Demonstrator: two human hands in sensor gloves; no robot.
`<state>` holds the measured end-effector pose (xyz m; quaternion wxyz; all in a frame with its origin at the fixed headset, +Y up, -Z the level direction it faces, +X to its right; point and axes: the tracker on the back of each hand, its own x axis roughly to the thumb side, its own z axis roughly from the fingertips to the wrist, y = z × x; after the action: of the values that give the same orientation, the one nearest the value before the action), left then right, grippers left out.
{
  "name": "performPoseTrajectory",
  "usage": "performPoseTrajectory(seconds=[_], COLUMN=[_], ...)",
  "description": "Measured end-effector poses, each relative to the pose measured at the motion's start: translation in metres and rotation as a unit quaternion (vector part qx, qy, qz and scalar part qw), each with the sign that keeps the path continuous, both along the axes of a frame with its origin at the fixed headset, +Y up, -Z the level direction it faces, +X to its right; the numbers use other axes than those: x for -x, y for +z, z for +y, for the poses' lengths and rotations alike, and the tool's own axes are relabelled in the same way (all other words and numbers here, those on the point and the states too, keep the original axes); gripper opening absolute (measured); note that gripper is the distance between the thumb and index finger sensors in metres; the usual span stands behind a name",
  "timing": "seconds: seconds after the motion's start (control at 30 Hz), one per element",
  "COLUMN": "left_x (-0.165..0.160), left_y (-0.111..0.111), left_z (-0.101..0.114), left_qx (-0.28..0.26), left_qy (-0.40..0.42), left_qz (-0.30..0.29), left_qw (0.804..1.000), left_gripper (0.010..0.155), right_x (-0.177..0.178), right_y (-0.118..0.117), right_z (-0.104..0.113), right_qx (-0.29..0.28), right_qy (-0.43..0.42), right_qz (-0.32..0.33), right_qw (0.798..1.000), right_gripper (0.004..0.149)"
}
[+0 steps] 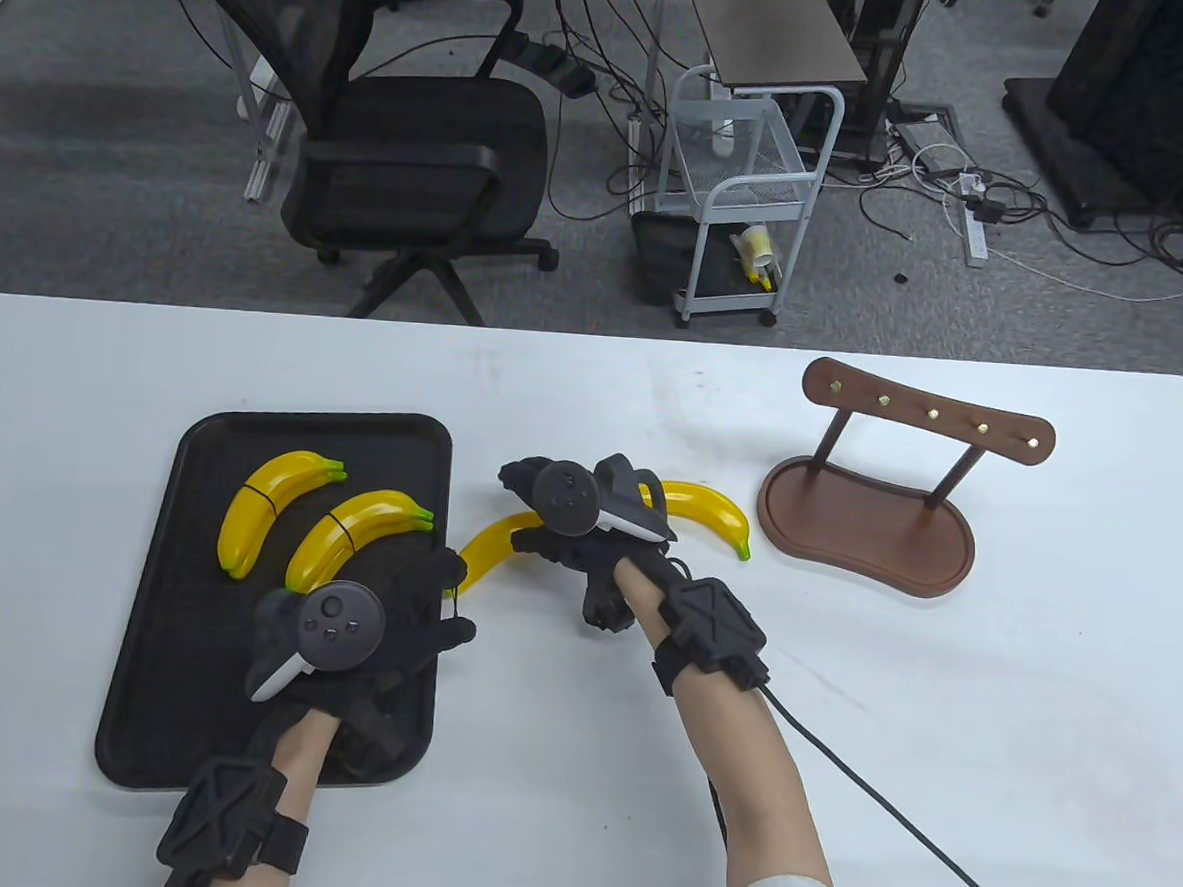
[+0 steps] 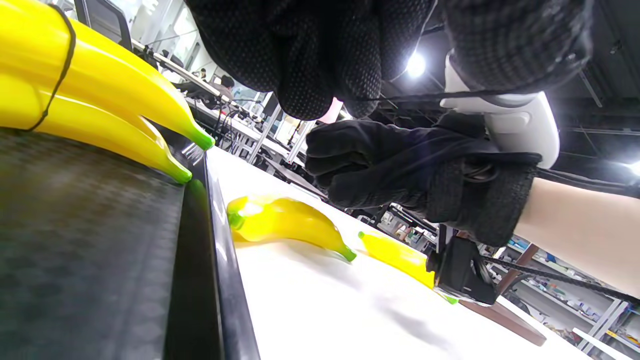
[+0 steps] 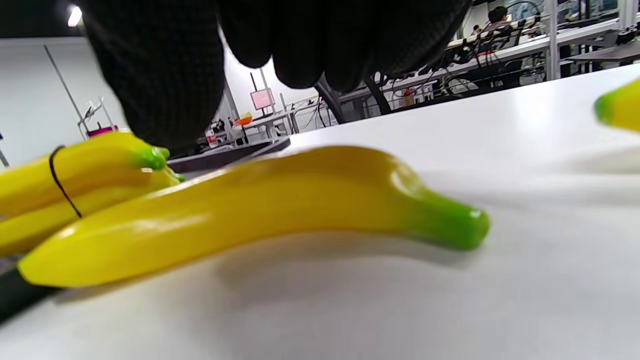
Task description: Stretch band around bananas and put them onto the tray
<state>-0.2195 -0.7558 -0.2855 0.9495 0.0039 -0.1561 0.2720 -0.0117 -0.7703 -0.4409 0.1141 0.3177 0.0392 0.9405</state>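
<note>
Left grip: my left hand (image 1: 349,639) holds a thin black elastic band (image 2: 450,94), stretched taut between fingers and thumb; the hand hovers over the tray's right part.
Right grip: my right hand (image 1: 586,533) is clenched, fingers curled in a fist and grasping nothing, raised just above the loose bananas.
Loose banana, near: smooth yellow plastic banana with green tip (image 1: 485,552) lies on the table just beside the tray's right edge, under my right fingers, not touched.
Loose banana, far: second yellow plastic banana (image 1: 713,511) lies on the table to the right of that hand, apart from the first.
Banded pairs: two yellow banana pairs (image 1: 272,509) (image 1: 355,534) lie side by side in the tray's far half, each with a thin black loop around its middle.
Tray: black rectangular plastic tray (image 1: 168,658) sits on the left of the table.
Table: white tabletop (image 1: 934,735).
Stand: dark brown wooden stand with brass pegs (image 1: 877,521) stands upright to the right of the far banana, not touching it.
</note>
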Motion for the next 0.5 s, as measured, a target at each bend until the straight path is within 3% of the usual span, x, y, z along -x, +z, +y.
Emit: performPoseTrajectory(seconds=[0.5], left_x=[0.0], left_y=[0.0], left_z=[-0.002], left_qx=[0.005], left_qy=[-0.007], left_qz=[0.001], left_qw=[1.0], left_gripper=[0.069], right_x=[0.018], right_y=[-0.005], right_z=[-0.024], right_qx=[0.027], right_qy=[0.062], right_qz=[0.01], right_qw=[0.998], right_gripper=[0.075])
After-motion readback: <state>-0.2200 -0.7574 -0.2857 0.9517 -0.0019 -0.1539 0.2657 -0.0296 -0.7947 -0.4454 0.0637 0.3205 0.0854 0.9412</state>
